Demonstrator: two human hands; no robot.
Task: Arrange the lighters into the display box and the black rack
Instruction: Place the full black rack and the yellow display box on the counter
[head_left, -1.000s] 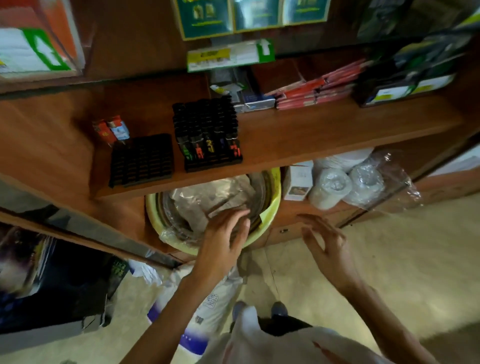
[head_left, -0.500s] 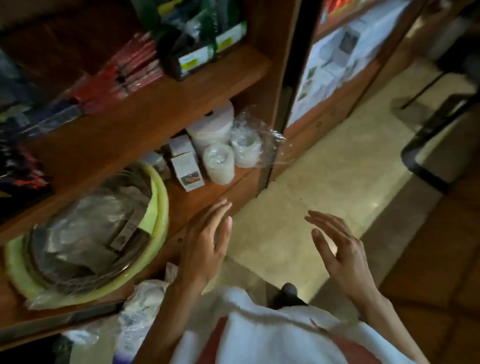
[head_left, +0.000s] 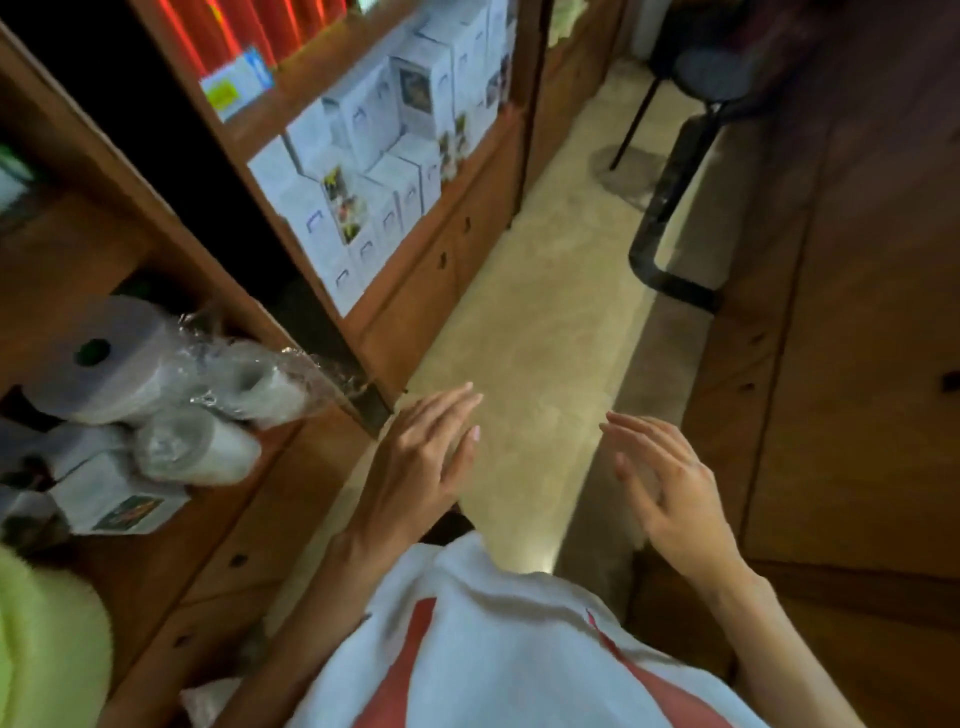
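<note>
No lighters, display box or black rack are in view now. My left hand hovers in front of me with straight, relaxed fingers and holds nothing, just right of the wooden shelf unit's lower corner. My right hand is raised beside it over the pale floor, fingers spread and empty. Both hands are apart from any object.
A wooden shelf unit runs along the left, holding white paper rolls in plastic wrap and small white boxes. A second cabinet holds stacked white boxes. A yellow-green basin edge shows bottom left. A black-framed chair and wooden counter flank the aisle.
The view has swung right, away from the shelf with the black racks and lighters, which have left the frame. Both hands moved with it and stay empty.
</note>
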